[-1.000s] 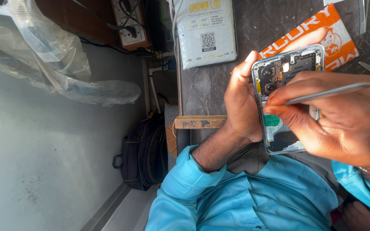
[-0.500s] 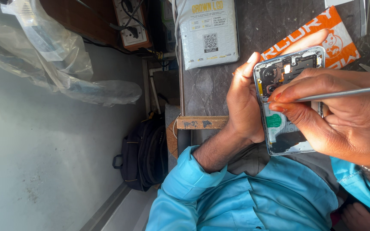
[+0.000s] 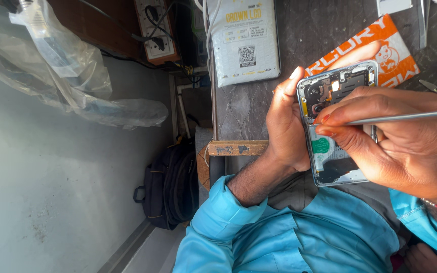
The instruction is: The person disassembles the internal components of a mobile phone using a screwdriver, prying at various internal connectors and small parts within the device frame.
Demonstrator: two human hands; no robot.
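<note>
Now left hand [image 3: 285, 126] grips opened phone [image 3: 336, 126]; right hand [image 3: 405, 144] pinches metal tool [image 3: 405, 117].

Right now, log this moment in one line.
left hand: holds opened phone | right hand: metal probe on phone

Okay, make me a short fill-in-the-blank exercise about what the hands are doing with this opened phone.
1. The left hand grips the opened ____ by its edge.
2. The right hand holds a thin metal ____ against it.
3. An ____ packet lies under the phone.
4. A black ____ sits on the floor.

Missing words: phone; tool; orange; backpack
</note>
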